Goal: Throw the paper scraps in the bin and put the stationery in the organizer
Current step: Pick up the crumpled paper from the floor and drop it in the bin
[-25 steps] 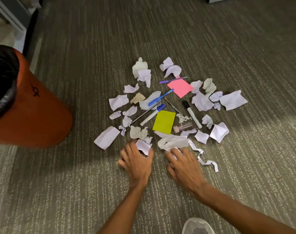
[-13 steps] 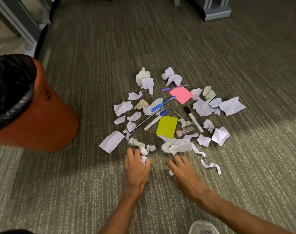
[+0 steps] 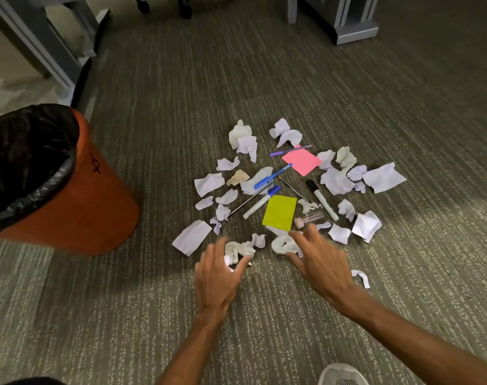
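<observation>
Many paper scraps are lying on the floor among pens, with the bin standing nearby. The left hand is cupping a crumpled scrap in a curled grip. The right hand is hovering over a twisted scrap, grip spread open. Light and soft, the scraps are probably crushable anywhere.

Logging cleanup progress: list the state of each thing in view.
Bin: upright, open, bag-lined.
Paper scraps: scattered on carpet.
Black marker: capped, lying flat.
Blue marker: capped, lying flat.
Left hand: curled round a crumpled scrap.
Right hand: open, over a white wad.
</observation>
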`<state>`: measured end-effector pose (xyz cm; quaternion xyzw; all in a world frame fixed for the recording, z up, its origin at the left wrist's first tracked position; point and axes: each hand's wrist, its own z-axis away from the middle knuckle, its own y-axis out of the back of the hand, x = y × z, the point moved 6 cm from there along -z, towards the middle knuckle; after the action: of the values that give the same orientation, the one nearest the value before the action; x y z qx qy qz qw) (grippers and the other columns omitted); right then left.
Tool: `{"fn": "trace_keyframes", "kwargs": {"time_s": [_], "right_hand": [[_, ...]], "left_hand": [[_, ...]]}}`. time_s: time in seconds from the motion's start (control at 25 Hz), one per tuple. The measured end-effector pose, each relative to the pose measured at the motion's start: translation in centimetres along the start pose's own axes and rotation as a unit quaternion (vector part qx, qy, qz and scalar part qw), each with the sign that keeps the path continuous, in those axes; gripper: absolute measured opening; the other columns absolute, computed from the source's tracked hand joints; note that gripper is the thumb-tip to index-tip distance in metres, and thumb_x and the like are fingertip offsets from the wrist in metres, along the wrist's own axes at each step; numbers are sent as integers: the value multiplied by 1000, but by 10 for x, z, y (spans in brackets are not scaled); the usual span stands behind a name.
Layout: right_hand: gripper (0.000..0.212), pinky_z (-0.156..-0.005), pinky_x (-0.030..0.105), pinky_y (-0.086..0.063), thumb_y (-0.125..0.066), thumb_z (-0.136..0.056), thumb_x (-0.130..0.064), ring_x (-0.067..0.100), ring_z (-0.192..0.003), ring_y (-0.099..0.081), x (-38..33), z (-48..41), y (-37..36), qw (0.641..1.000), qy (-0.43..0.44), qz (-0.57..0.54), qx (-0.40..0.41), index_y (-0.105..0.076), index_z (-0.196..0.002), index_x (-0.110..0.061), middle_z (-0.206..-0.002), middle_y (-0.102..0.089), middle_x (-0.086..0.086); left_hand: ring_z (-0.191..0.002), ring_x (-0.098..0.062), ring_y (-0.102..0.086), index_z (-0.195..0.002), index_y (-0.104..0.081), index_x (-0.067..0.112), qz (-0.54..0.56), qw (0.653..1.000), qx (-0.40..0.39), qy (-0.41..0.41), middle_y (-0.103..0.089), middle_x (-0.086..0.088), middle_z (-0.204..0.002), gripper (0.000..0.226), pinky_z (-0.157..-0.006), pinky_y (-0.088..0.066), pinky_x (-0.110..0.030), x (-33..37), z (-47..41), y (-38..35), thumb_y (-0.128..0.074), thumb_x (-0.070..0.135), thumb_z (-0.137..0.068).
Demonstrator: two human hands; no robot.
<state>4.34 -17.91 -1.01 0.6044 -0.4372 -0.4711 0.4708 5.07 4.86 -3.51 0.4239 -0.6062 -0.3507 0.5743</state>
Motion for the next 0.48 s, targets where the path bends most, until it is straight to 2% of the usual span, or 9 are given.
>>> {"fn": "trace_keyframes", "kwargs": {"time_s": [0.08,0.16,0.24,0.4,0.48], "right_hand": [[36,-38,23,-41,-65,-86,-50,14,-68,-57,4,-2,-9,1000,-4,17,-20,-58,-109,-22,-122,-47,5],[30,-49,26,-50,-62,-90,-49,14,-76,-56,4,0,-20,999,0,21,-44,-62,-101,-22,-124,-49,6],[24,-61,27,-50,-58,-94,-44,14,-83,-52,4,5,-30,998,14,3,-55,-62,-97,-21,-117,-49,5],[9,-76,27,-47,-53,-95,-27,13,-89,-47,4,23,-40,992,44,-105,-63,-52,-88,-21,-113,-51,-1],[12,-70,25,-46,-56,-92,-19,11,-81,-49,6,31,-40,983,29,-176,-52,-46,-86,-23,-102,-54,-4]], "left_hand": [[-91,-10,-47,-132,-43,35,-78,996,-47,-15,-49,6,-106,66,-78,-41,-28,-2,-5,-12,-40,79,-83],[-99,-13,-48,-127,-52,35,-100,993,-69,-3,-50,1,-115,61,-80,-42,-29,-4,-8,-23,-44,76,-83],[-102,-17,-49,-118,-58,32,-87,994,-70,12,-53,-2,-119,47,-81,-45,-32,-2,-11,-30,-52,66,-86],[-88,-15,-42,-105,-59,23,-36,997,-57,33,-58,1,-102,27,-73,-42,-31,-6,-9,-34,-58,43,-86],[-79,-15,-46,-95,-51,26,22,997,-35,60,-56,4,-90,16,-66,-37,-28,-10,-7,-28,-62,34,-86]]}}
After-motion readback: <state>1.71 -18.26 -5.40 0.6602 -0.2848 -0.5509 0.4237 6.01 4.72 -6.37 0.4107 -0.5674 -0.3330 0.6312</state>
